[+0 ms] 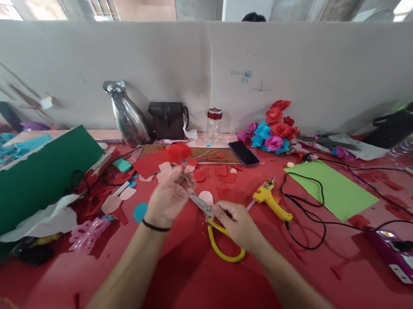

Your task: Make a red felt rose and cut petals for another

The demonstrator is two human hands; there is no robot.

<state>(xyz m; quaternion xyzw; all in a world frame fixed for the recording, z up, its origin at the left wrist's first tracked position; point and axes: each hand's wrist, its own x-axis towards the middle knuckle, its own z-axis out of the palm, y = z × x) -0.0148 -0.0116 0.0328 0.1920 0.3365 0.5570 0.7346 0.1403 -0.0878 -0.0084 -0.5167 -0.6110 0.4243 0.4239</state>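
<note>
While my left hand (171,189) pinches a red flower (178,151) and my right hand (236,222) grips scissors (201,204), a lidded jar (214,126) stands near the worktop's (219,288) far edge.

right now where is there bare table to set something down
The red table is bare between the two forearms, nearer you than the scissors' yellow handles. Another patch, with small red scraps, lies between the right forearm, glue gun cord and purple power box. Crowded: scraps beside the green board, and the back edge from flask to paper flowers.
</note>
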